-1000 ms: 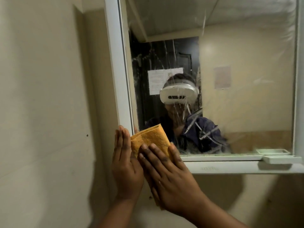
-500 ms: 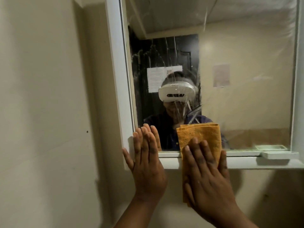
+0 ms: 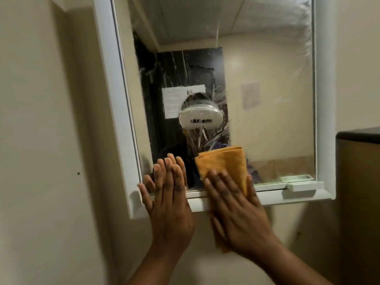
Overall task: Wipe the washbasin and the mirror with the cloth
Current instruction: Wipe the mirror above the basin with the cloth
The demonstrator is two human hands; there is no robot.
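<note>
A white-framed mirror (image 3: 267, 99) hangs on the cream wall, its glass streaked with wet smears. The folded orange cloth (image 3: 224, 163) lies flat against the lower part of the glass and over the bottom frame. My right hand (image 3: 236, 212) presses the cloth against the mirror with straight, spread fingers. My left hand (image 3: 168, 198) lies flat with straight fingers on the lower left corner of the mirror, just left of the cloth. The washbasin is out of view.
A narrow white ledge (image 3: 267, 199) runs along the mirror's bottom, with a small white soap tray (image 3: 304, 185) at its right end. A dark-topped cabinet (image 3: 359, 182) stands at the right edge. Bare cream wall (image 3: 41, 140) fills the left.
Both hands and the cloth slid right from the mirror's lower left corner along the bottom edge. Over the last half second the view shifted, while the hands stayed near the same spot on the mirror.
</note>
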